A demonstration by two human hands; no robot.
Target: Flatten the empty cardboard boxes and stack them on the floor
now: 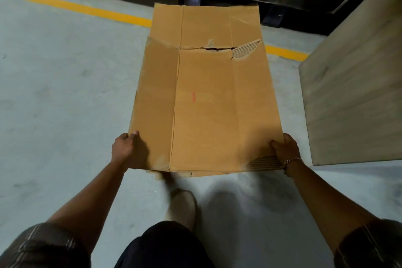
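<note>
The flattened box (206, 104) looks light but floppy, and is torn along its middle fold. It is held low over the floor (65, 76), with the left hand (126, 148) and right hand (285, 148) each gripping a near corner. A wide hold suits it.

A flattened cardboard box (204, 98) stretches away from the fingers, gripped at its two near corners. The left hand (125, 148) curls over the left edge. The right hand (285, 148) holds the right corner, its thumb on top, just beside a torn patch (264, 162) of bare corrugation. Far beyond the fingertips, a yellow line (87, 8) crosses the grey floor (54, 93).
</note>
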